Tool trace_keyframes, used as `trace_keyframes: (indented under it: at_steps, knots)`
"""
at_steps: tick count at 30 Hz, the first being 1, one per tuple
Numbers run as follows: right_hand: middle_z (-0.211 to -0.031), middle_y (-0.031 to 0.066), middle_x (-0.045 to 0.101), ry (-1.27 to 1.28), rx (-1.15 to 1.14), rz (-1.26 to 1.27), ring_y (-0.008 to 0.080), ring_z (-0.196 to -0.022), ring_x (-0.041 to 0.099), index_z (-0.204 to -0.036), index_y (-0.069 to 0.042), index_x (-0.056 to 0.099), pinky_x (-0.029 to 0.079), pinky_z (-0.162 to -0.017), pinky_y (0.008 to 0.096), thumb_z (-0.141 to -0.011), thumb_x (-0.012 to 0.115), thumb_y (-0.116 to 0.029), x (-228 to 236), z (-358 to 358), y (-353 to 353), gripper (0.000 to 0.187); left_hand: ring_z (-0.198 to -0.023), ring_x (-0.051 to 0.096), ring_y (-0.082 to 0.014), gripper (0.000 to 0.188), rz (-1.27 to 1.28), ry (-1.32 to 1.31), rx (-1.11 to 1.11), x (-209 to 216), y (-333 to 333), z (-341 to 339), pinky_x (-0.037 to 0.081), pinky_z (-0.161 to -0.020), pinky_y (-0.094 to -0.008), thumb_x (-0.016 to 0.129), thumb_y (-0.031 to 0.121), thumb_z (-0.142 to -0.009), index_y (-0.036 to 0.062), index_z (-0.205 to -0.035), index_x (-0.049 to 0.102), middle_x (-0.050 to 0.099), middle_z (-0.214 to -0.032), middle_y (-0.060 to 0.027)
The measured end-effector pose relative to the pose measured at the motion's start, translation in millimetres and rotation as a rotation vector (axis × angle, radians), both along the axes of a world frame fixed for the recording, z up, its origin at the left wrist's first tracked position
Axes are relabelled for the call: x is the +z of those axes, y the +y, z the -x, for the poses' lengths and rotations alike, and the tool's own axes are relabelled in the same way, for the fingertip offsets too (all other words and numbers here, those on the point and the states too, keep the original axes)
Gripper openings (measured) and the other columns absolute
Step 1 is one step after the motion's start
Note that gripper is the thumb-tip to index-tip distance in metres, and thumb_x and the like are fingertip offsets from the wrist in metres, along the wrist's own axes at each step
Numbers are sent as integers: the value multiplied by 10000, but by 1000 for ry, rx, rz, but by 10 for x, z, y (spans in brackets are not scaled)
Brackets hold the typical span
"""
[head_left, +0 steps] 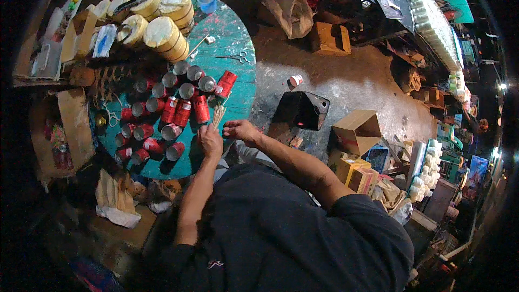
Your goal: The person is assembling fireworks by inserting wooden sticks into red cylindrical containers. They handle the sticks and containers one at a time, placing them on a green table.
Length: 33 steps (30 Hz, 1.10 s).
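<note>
My left hand (210, 140) is at the near right edge of the round green table (238, 30), its fingers closed around a bundle of thin pale sticks (218, 115) that point up and away from me. Just right of it, my right hand (241, 130) has its fingers curled together. Whether anything small is in them is hidden. Several red cans (201, 109) crowd the tabletop to the left of the bundle, some standing with open silvery tops and some lying on their sides. One more red can (226, 83) lies tilted beyond the sticks.
Scissors (233, 57) lie on the table's far side; a second pair (112, 113) is at its left. Yellowish wrapped rolls (164, 37) and a blue cup (207, 1) stand at the back. On the floor are a black box (304, 110), a cardboard carton (357, 132) and a small can (295, 80).
</note>
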State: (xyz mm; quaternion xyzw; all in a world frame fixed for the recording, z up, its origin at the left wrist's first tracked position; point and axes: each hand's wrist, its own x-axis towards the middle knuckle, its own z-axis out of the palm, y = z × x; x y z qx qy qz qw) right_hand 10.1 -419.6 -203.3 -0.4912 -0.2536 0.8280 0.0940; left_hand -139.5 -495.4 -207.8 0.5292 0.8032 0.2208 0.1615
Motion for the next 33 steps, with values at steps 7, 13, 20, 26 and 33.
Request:
trace_keyframes:
  at_steps: [7, 13, 20, 26, 33]
  knots:
    - [-1067, 103, 682, -55, 126, -241, 195, -939, 666, -1235, 73, 585, 538, -843, 314, -899, 663, -44, -35, 17, 79, 365, -938, 544, -394, 182, 18, 60, -22, 94, -54, 75, 451, -816, -488, 689, 68, -782, 6, -947, 644, 573, -931, -176]
    - [-953, 189, 687, -519, 232, -725, 281, -889, 678, -1198, 16, 583, 531, -799, 398, -810, 684, -161, 37, -24, 280, 438, -979, 530, -403, 268, -53, 106, -10, 226, -49, 46, 443, -863, -491, 721, 151, -771, 6, -976, 628, 562, -985, -184]
    - [-811, 209, 652, -591, 208, -1017, 417, -804, 644, -1070, -25, 600, 517, -725, 490, -718, 620, -137, -103, 67, 609, 370, -1028, 521, -418, 453, 36, 83, -62, 312, -64, 106, 411, -936, -511, 732, 187, -768, -61, -1124, 601, 554, -1035, -220]
    - [-834, 200, 667, -572, 496, -1086, 403, -811, 650, -1103, -62, 662, 526, -744, 481, -704, 625, -171, -79, 52, 575, 415, -1021, 521, -408, 457, 15, 80, -76, 332, -151, 111, 410, -941, -505, 760, 187, -750, -46, -1110, 602, 548, -1033, -203]
    - [-976, 183, 706, -430, 544, -1001, 313, -806, 680, -1273, -46, 588, 552, -741, 422, -775, 649, -179, -115, 156, 495, 520, -1026, 520, -381, 371, -17, 98, -143, 293, -184, 182, 447, -849, -498, 758, 168, -739, 16, -1037, 598, 538, -1006, -159]
